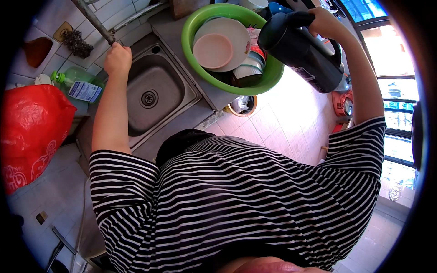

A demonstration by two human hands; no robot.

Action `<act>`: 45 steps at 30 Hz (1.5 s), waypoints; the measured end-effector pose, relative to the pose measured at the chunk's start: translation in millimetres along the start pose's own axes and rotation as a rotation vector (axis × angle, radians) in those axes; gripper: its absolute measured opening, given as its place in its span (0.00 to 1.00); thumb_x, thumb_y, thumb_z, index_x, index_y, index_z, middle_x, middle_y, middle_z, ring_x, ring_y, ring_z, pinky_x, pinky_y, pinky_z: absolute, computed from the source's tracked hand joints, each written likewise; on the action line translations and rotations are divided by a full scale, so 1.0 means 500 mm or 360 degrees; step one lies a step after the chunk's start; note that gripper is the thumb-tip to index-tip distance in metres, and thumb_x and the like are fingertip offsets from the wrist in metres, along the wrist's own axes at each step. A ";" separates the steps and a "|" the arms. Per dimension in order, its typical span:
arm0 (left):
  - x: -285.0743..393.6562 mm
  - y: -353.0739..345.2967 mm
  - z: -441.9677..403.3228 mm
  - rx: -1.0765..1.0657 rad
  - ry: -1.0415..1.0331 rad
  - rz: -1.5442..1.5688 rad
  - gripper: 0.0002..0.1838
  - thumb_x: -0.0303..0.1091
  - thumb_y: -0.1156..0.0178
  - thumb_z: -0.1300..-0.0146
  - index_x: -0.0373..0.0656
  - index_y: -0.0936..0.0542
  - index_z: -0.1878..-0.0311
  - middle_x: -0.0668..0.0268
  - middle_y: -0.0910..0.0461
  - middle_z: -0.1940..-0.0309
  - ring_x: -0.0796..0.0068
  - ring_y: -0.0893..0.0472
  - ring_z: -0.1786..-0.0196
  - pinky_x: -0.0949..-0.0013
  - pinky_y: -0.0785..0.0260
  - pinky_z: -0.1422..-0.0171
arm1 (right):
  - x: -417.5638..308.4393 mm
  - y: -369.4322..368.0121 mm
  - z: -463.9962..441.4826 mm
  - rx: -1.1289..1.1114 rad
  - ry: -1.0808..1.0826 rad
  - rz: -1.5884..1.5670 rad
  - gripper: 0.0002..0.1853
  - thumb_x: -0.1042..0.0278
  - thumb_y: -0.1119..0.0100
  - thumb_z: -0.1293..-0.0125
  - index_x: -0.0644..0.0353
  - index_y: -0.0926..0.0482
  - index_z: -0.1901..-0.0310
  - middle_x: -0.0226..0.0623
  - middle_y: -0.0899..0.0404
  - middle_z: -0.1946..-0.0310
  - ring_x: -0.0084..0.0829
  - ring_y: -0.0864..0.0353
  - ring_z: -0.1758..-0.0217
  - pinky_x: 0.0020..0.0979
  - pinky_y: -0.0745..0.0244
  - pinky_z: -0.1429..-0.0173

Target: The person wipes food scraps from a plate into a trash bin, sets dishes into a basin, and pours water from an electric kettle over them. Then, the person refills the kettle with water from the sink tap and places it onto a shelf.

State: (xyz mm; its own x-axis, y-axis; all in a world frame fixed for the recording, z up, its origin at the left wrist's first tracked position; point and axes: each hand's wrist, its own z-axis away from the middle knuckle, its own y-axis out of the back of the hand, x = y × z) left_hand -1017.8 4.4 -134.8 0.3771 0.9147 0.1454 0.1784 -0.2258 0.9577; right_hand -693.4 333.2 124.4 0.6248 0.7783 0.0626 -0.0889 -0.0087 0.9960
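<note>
My left hand [118, 59] is closed at the lower end of a metal faucet pipe [93, 19], beside the steel sink [157, 88]. The fingers' far side is hidden. My right hand [324, 22] grips the handle of a large black thermos jug [300, 52], held up and tilted at the right of the green basin [268, 84]. Inside the basin lie a white plate [239, 38], a pink bowl [212, 51] and other dishes. The sink holds nothing that I can see, and its drain [149, 98] shows.
A red plastic bag [34, 127] and a green soap bottle [82, 84] are at the left. A steel wool scrubber [78, 44] hangs on the tiled wall. Below the counter edge stands a lined bin [242, 105] on the tiled floor [277, 123].
</note>
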 end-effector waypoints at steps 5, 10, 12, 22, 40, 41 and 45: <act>0.004 0.012 0.005 -0.0025 0.0010 0.0016 0.18 0.45 0.53 0.42 0.38 0.29 0.61 0.51 0.22 0.63 0.54 0.21 0.59 0.56 0.28 0.57 | 0.006 -0.013 -0.013 0.0041 0.0023 0.0073 0.20 0.80 0.44 0.74 0.69 0.23 0.70 0.46 0.25 0.84 0.39 0.24 0.83 0.32 0.30 0.79; 0.004 0.011 0.004 -0.0039 0.0019 0.0015 0.18 0.45 0.53 0.41 0.38 0.29 0.61 0.51 0.22 0.62 0.53 0.21 0.59 0.56 0.28 0.57 | 0.017 -0.019 -0.030 0.0158 0.0212 0.0237 0.22 0.79 0.42 0.72 0.68 0.22 0.66 0.52 0.23 0.76 0.46 0.21 0.71 0.36 0.26 0.67; 0.003 0.010 0.003 -0.0049 0.0023 0.0016 0.18 0.45 0.53 0.41 0.38 0.29 0.61 0.51 0.22 0.62 0.53 0.21 0.59 0.56 0.27 0.57 | -0.040 0.019 -0.001 0.0046 0.0128 0.0345 0.17 0.76 0.43 0.69 0.66 0.21 0.70 0.50 0.23 0.77 0.45 0.21 0.72 0.37 0.27 0.68; 0.002 0.004 0.002 -0.0031 0.0032 0.0012 0.18 0.46 0.55 0.41 0.38 0.30 0.62 0.51 0.22 0.64 0.53 0.21 0.59 0.54 0.29 0.56 | -0.122 0.044 0.015 -0.0039 -0.0053 0.0747 0.14 0.75 0.49 0.62 0.65 0.19 0.70 0.53 0.22 0.72 0.47 0.22 0.66 0.40 0.26 0.63; -0.006 0.010 -0.001 -0.0116 -0.0034 0.0078 0.23 0.51 0.50 0.42 0.37 0.30 0.57 0.51 0.23 0.60 0.54 0.22 0.57 0.55 0.29 0.56 | 0.073 0.013 0.313 0.0554 -0.0375 -0.0710 0.09 0.72 0.39 0.58 0.61 0.27 0.73 0.24 0.32 0.84 0.18 0.35 0.81 0.21 0.42 0.74; -0.005 0.009 -0.001 -0.0143 0.0019 0.0115 0.26 0.54 0.49 0.43 0.38 0.30 0.55 0.51 0.24 0.59 0.54 0.23 0.56 0.55 0.30 0.54 | 0.063 0.012 0.344 0.0592 -0.0363 -0.0816 0.09 0.70 0.39 0.59 0.61 0.26 0.74 0.25 0.32 0.85 0.18 0.34 0.81 0.21 0.42 0.74; -0.009 0.034 0.021 0.0286 -0.0255 -0.0047 0.33 0.57 0.43 0.48 0.38 0.32 0.49 0.51 0.25 0.58 0.55 0.24 0.54 0.56 0.32 0.50 | -0.046 0.016 0.459 0.0719 -0.0402 -0.1145 0.10 0.69 0.38 0.59 0.60 0.24 0.73 0.26 0.29 0.82 0.19 0.33 0.79 0.21 0.42 0.73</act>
State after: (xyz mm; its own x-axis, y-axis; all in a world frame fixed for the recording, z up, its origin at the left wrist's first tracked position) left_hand -1006.8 -7.2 -121.6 0.5063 0.8601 0.0626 0.3450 -0.2686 0.8993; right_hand -530.4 171.3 145.4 0.5687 0.5290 -0.6299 0.6731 0.1409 0.7261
